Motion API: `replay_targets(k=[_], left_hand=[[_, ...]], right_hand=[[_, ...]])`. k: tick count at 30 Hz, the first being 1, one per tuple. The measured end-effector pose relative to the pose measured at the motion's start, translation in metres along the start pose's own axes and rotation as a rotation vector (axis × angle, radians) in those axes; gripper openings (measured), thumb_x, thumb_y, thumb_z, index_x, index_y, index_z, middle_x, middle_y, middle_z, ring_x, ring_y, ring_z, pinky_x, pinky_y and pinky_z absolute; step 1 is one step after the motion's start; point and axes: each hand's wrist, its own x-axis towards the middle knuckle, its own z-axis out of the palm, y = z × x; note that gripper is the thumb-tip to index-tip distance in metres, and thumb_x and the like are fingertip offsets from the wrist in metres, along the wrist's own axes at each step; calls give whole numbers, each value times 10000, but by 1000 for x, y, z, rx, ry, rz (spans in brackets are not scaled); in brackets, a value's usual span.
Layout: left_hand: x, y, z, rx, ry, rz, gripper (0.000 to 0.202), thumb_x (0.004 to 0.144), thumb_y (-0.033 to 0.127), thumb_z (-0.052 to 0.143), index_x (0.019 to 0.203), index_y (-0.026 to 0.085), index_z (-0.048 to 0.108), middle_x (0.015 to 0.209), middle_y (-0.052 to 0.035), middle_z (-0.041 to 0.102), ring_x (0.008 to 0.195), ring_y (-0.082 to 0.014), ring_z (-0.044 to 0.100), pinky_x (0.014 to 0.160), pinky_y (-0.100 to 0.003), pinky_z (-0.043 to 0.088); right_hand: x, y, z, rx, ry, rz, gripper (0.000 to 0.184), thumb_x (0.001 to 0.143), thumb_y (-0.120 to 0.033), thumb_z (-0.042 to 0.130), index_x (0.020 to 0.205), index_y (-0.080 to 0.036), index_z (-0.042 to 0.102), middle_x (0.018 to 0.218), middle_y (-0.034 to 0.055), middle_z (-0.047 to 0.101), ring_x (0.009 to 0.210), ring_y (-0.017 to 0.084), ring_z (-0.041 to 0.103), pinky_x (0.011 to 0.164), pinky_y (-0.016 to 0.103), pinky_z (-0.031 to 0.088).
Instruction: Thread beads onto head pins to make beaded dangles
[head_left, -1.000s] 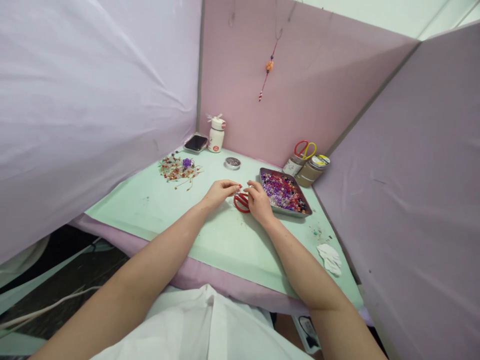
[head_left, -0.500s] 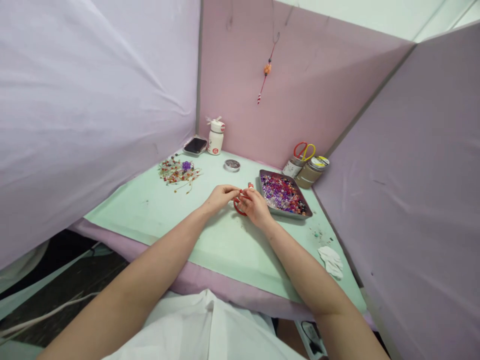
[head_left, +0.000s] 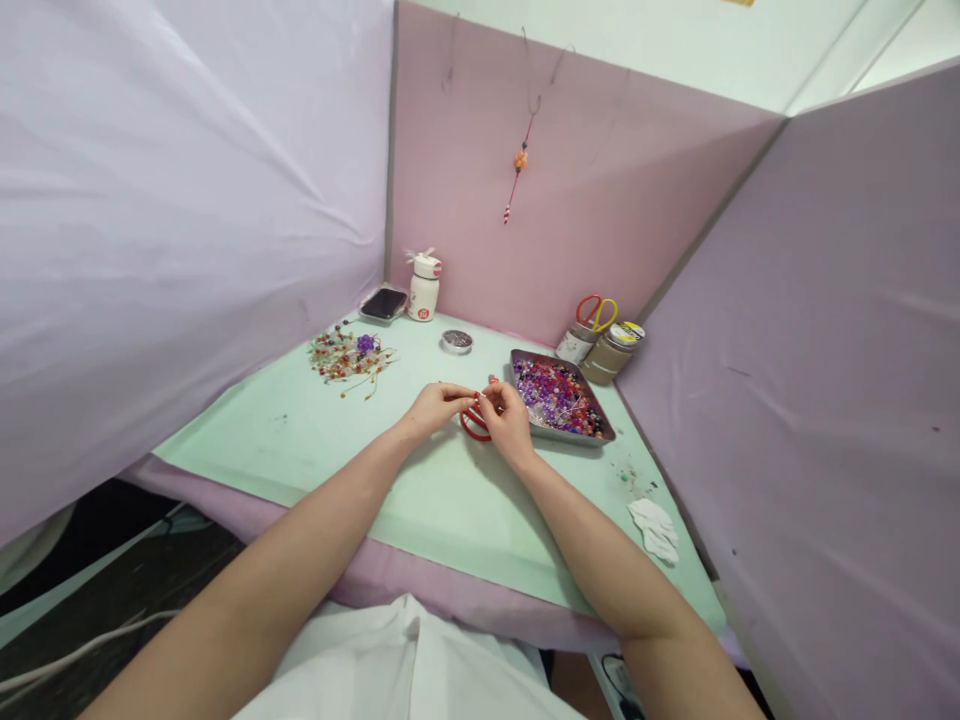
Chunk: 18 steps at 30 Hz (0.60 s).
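Observation:
My left hand (head_left: 436, 408) and my right hand (head_left: 511, 422) meet over the middle of the table, their fingertips pinched together. A small red bead (head_left: 476, 396) shows at the left fingertips. Whatever the right fingers pinch beside it is too small to make out. Just below the hands lie red loops (head_left: 472, 428) that look like scissor handles, partly covered by the right hand. Close by on the right is a dark metal tray (head_left: 574, 437) of loose purple, red, clear and orange beads.
A pile of beaded strands (head_left: 349, 360) lies at the left. Behind stand a phone (head_left: 384, 304), a white bottle (head_left: 424, 290), a small round tin (head_left: 457, 342), a jar (head_left: 615, 352) and a can with scissors (head_left: 576, 344). A crumpled white cloth (head_left: 655, 530) rests at right. A beaded string (head_left: 520, 160) hangs ahead.
The camera view has tilted up slightly. My right fingers have shifted and bunched closer at the left fingertips, and more of the red loops beneath shows.

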Motion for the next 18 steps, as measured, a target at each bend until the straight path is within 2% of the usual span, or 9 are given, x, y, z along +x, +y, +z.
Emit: replay_targets(k=[4,9,18], left_hand=[[-1,0,0,16,-19,10,232,650,294,691,825,156,755,898,-93,735,856,-223,640,824,-344,468],[0,-1,-1,33,-34,3,272,657,311,691,862,143,754,913,-104,731,862,-226,643,847,-358,459],[6,-13,-1,-225,19,-64,369,619,370,750,894,125,730,951,-105,726,899,-206,639,921,-383,442]], right_hand=[[1,-2,-3,-96,-19,-71,111,810,-297,539,752,-203,552,754,-2,517,628,124,481,632,273,422],[0,-2,-2,-94,-31,-66,118,812,-305,549,752,-204,543,739,-14,509,605,117,456,640,277,426],[0,-2,-2,-84,-82,-126,104,825,-287,539,756,-209,551,716,-15,511,656,129,476,735,311,446]])
